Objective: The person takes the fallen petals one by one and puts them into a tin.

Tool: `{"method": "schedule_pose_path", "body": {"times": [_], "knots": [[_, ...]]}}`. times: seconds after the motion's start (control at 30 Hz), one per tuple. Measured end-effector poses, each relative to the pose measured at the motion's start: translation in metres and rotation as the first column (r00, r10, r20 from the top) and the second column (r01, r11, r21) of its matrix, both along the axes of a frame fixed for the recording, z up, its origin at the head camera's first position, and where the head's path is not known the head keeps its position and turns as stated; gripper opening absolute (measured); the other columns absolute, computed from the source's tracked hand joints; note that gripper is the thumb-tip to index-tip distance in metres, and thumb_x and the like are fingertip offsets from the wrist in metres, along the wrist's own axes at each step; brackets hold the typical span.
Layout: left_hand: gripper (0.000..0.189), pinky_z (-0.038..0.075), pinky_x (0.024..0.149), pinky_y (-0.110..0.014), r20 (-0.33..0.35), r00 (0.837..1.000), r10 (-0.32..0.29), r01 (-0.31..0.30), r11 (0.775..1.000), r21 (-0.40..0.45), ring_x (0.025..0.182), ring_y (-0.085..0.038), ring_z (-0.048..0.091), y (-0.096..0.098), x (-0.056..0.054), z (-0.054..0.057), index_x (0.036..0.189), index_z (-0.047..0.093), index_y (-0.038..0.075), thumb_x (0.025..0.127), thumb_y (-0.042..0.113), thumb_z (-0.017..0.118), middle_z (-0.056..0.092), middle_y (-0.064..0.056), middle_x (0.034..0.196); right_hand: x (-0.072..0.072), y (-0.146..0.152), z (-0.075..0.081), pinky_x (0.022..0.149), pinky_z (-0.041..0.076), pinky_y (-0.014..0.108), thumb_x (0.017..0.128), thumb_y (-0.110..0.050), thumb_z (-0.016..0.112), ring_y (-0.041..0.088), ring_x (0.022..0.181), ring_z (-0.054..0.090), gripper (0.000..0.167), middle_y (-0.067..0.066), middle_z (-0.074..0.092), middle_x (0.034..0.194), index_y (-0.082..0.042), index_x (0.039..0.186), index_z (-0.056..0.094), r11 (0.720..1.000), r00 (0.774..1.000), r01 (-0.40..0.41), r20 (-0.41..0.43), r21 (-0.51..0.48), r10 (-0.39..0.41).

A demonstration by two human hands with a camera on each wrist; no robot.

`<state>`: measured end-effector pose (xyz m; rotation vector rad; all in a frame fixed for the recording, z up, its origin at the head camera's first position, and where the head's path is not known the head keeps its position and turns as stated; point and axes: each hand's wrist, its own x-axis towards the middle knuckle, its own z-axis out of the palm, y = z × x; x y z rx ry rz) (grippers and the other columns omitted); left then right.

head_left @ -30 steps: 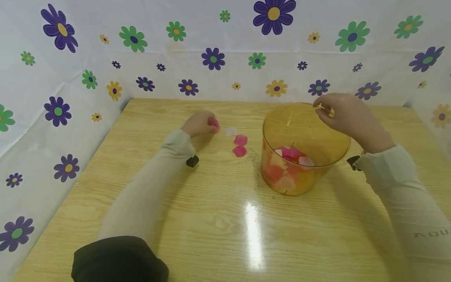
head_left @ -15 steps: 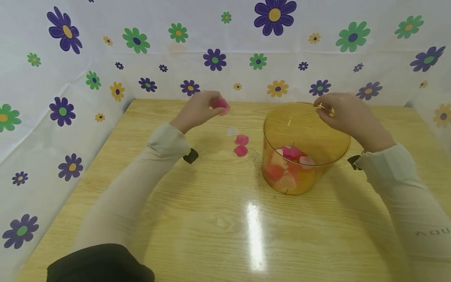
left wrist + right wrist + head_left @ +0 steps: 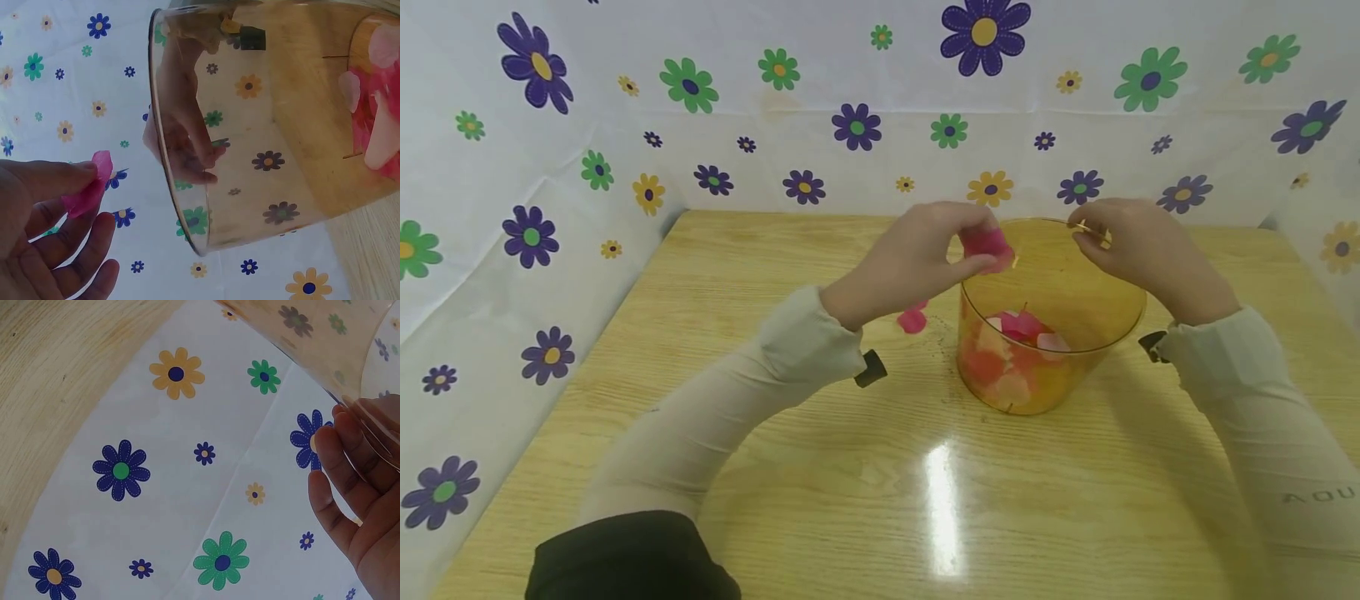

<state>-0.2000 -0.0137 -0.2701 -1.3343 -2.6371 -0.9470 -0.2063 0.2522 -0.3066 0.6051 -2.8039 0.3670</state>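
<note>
My left hand (image 3: 906, 262) pinches a bright pink petal (image 3: 988, 250) between thumb and fingers, over the left rim of a clear amber bucket (image 3: 1067, 283). In the left wrist view, that pink petal (image 3: 90, 187) sits at the fingertips, just outside the bucket wall (image 3: 294, 194). My right hand (image 3: 1150, 254) grips the bucket's far right rim, with fingers on the outside in the right wrist view. Pink, red and pale petals (image 3: 1018, 325) lie heaped at the bucket's bottom. On the table left of the bucket, a pink petal (image 3: 913, 321) shows beneath my left wrist; another is mostly covered.
The bucket stands upright on a light wooden table (image 3: 850, 483). White cloth (image 3: 820, 150) printed with flowers hangs along the back and left side. Small dark specks (image 3: 943, 342) dot the wood by the bucket's left side.
My left hand has lifted the pink petal from the table's left part and carried it right to the bucket's rim, now covering the pale petal. The right hand has kept its hold.
</note>
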Motion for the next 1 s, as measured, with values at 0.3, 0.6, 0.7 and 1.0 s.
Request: {"method": "schedule_pose_path", "body": {"times": [0.3, 0.6, 0.7, 1.0], "knots": [[0.032, 0.042, 0.094, -0.02, -0.099, 0.995, -0.014, 0.008, 0.998, -0.06, 0.104, -0.011, 0.057, 0.006, 0.002, -0.004, 0.12, 0.059, 0.011, 0.09, 0.022, 0.063, 0.064, 0.001, 0.118, -0.001, 0.0, 0.0, 0.073, 0.054, 0.046, 0.085, -0.003, 0.061, 0.03, 0.076, 0.064, 0.014, 0.019, 0.07, 0.09, 0.002, 0.098, 0.066, 0.999, 0.998, -0.036, -0.048, -0.009, 0.036], [0.03, 0.044, 0.095, -0.025, -0.078, 0.992, 0.099, -0.107, 0.989, -0.1, 0.105, -0.013, 0.056, -0.016, -0.011, -0.019, 0.12, 0.059, 0.013, 0.091, 0.023, 0.061, 0.063, 0.002, 0.117, -0.001, 0.002, -0.001, 0.073, 0.054, 0.046, 0.086, -0.004, 0.061, 0.03, 0.077, 0.064, 0.015, 0.019, 0.07, 0.091, 0.001, 0.099, 0.066, 1.0, 0.999, -0.019, -0.047, 0.001, 0.019], [0.028, 0.045, 0.094, -0.029, -0.046, 0.987, 0.154, -0.159, 0.974, -0.163, 0.105, -0.016, 0.056, -0.028, -0.027, -0.037, 0.118, 0.06, 0.013, 0.092, 0.022, 0.061, 0.063, 0.0, 0.117, -0.002, 0.003, -0.001, 0.072, 0.054, 0.046, 0.085, -0.003, 0.061, 0.03, 0.076, 0.063, 0.014, 0.019, 0.07, 0.09, 0.001, 0.098, 0.066, 1.0, 0.998, -0.026, -0.06, -0.001, 0.026], [0.027, 0.05, 0.084, -0.034, -0.035, 0.994, 0.103, -0.107, 0.883, -0.456, 0.093, -0.021, 0.061, -0.046, -0.057, -0.105, 0.11, 0.065, 0.009, 0.087, 0.022, 0.067, 0.066, -0.007, 0.103, -0.001, 0.003, -0.002, 0.073, 0.054, 0.046, 0.085, -0.003, 0.061, 0.03, 0.077, 0.064, 0.015, 0.019, 0.07, 0.091, 0.0, 0.099, 0.066, 1.0, 0.999, -0.026, -0.045, -0.006, 0.026]]}}
